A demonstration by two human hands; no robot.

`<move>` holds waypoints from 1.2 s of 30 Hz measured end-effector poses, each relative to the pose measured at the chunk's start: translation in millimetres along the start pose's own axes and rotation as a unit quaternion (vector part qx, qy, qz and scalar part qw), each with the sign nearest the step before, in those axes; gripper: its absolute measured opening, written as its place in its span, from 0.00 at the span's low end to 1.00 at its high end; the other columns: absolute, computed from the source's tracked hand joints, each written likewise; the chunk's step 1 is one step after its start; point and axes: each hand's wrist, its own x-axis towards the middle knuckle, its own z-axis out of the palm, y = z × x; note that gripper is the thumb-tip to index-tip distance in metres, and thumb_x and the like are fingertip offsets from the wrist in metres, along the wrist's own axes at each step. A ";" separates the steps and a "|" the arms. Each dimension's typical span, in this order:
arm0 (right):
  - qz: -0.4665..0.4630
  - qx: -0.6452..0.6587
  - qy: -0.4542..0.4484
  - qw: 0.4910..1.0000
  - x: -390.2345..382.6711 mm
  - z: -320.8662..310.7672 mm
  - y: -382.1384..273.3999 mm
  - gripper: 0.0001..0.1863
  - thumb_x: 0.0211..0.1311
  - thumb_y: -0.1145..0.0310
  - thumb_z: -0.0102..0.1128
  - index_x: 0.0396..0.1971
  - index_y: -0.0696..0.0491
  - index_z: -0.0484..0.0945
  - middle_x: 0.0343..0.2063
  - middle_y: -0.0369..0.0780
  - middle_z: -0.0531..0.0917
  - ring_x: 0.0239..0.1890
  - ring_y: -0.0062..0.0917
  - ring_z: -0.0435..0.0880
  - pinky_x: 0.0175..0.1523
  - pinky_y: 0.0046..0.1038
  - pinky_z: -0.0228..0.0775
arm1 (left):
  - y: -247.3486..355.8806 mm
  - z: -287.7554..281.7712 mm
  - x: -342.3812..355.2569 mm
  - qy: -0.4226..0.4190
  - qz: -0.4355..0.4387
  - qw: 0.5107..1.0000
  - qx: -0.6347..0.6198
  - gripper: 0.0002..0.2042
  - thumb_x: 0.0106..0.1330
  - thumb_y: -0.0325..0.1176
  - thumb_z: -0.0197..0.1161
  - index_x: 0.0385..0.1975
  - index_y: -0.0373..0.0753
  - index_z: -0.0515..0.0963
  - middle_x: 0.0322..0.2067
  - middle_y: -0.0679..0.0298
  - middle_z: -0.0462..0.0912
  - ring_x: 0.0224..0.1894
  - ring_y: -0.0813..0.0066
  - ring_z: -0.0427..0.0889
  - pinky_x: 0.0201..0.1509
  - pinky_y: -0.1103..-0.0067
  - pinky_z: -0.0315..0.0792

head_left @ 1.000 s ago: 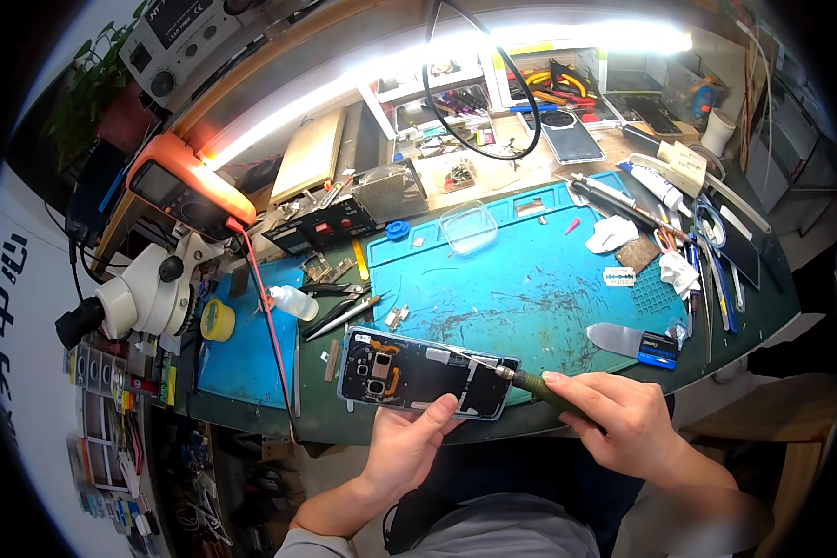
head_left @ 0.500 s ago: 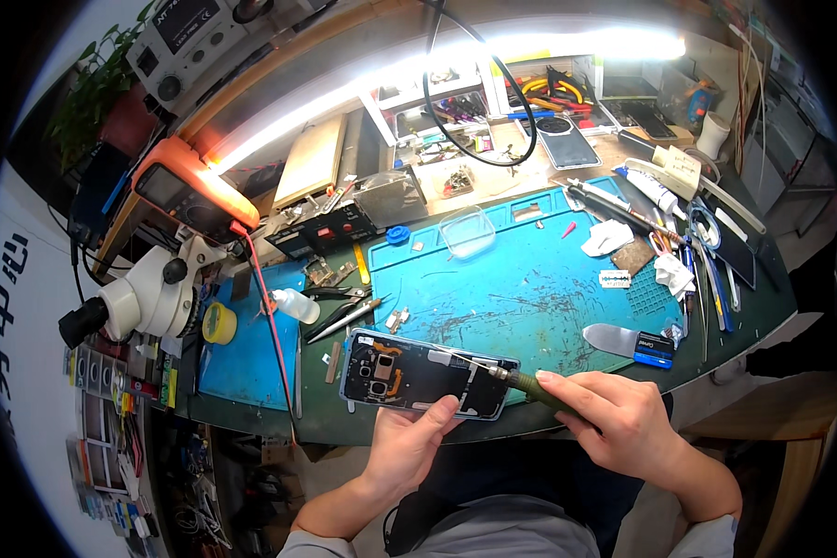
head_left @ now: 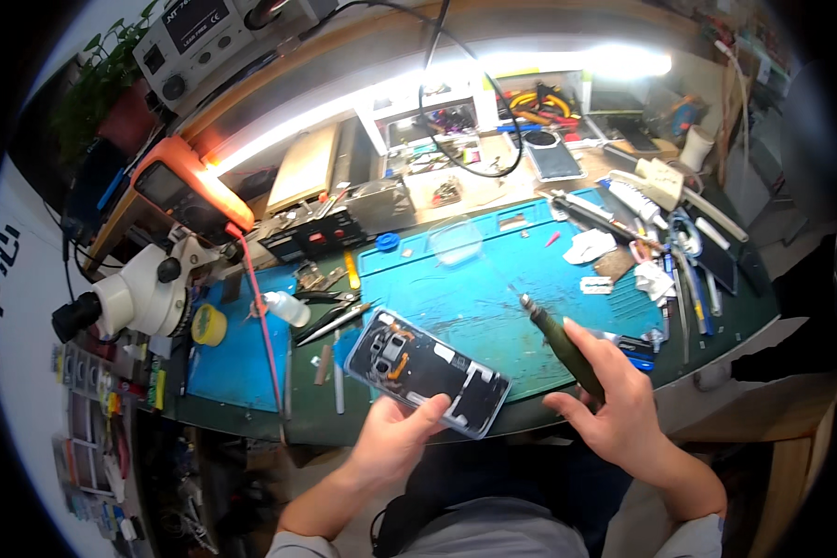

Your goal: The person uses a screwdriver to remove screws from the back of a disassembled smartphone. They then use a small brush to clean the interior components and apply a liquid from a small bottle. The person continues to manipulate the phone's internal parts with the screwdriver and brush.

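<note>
An opened smartphone (head_left: 418, 374), its back off and black inner cover and camera block showing, tilts over the bench's front edge. My left hand (head_left: 392, 441) grips its lower edge, thumb on top and the other fingers hidden beneath. In my right hand (head_left: 614, 400) is a green-handled screwdriver (head_left: 567, 348), lifted off the phone. Its thin shaft is blurred and points up and left toward a small clear plastic box (head_left: 456, 242) on the blue mat (head_left: 474, 307). Whether the tip carries anything, I cannot make out.
White microscope (head_left: 126, 302), orange multimeter (head_left: 181, 186) and dropper bottle (head_left: 286, 309) stand on the left. Pliers and tweezers (head_left: 335, 321) lie left of the phone. Tools and white tissue (head_left: 590, 247) crowd the right. A black cable loop (head_left: 425, 93) hangs above the back.
The screwdriver has come off the phone, swinging upward to point at the far side of the mat. The phone has tilted, its right end lower. The view has shifted slightly.
</note>
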 end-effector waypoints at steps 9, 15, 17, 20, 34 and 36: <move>0.016 -0.190 0.029 0.981 15.8 11.7 11.0 0.25 0.67 0.69 0.63 0.64 0.53 0.79 0.39 0.47 0.84 0.45 0.42 0.86 0.48 0.41 0.80 | 47.6 -15.3 38.5 -0.077 -0.043 0.924 0.372 0.24 0.78 0.29 0.66 0.70 0.32 0.71 0.47 0.60 0.90 0.41 0.82 0.87 0.43 0.80 0.83; -0.063 -0.233 0.084 0.967 32.9 38.3 28.1 0.21 0.65 0.67 0.67 0.58 0.51 0.85 0.36 0.44 0.83 0.42 0.39 0.87 0.43 0.40 0.82 | 40.3 -16.2 42.7 0.052 0.214 0.780 0.586 0.25 0.68 0.33 0.76 0.63 0.31 0.81 0.39 0.55 0.91 0.35 0.69 0.90 0.42 0.74 0.82; -0.026 -0.232 0.058 0.971 36.3 27.9 25.4 0.18 0.70 0.61 0.64 0.55 0.53 0.86 0.38 0.42 0.84 0.42 0.37 0.87 0.44 0.38 0.83 | 39.3 -13.1 39.4 0.081 0.256 0.760 0.592 0.23 0.69 0.30 0.74 0.62 0.31 0.81 0.38 0.55 0.91 0.34 0.71 0.89 0.42 0.76 0.82; 0.026 -0.179 0.043 0.983 57.6 7.5 38.7 0.17 0.73 0.57 0.63 0.53 0.51 0.87 0.39 0.44 0.88 0.41 0.40 0.90 0.46 0.42 0.82 | 37.8 -27.4 38.6 0.111 0.284 0.771 0.559 0.20 0.70 0.30 0.72 0.60 0.32 0.81 0.38 0.58 0.92 0.33 0.69 0.90 0.40 0.73 0.81; 0.255 -0.054 0.228 0.938 282.9 -36.3 208.9 0.26 0.55 0.58 0.78 0.47 0.63 0.88 0.44 0.53 0.91 0.48 0.44 0.91 0.57 0.40 0.81 | 42.3 -23.7 95.9 0.142 0.467 0.730 0.478 0.27 0.71 0.17 0.64 0.71 0.36 0.72 0.43 0.61 0.87 0.37 0.76 0.85 0.34 0.78 0.79; 0.244 0.103 0.246 0.932 276.0 -31.1 208.5 0.22 0.61 0.65 0.74 0.51 0.63 0.87 0.43 0.48 0.92 0.42 0.34 0.92 0.48 0.34 0.84 | 40.3 -24.9 94.6 0.138 0.471 0.733 0.471 0.27 0.71 0.17 0.63 0.70 0.35 0.72 0.43 0.60 0.87 0.37 0.76 0.85 0.35 0.79 0.80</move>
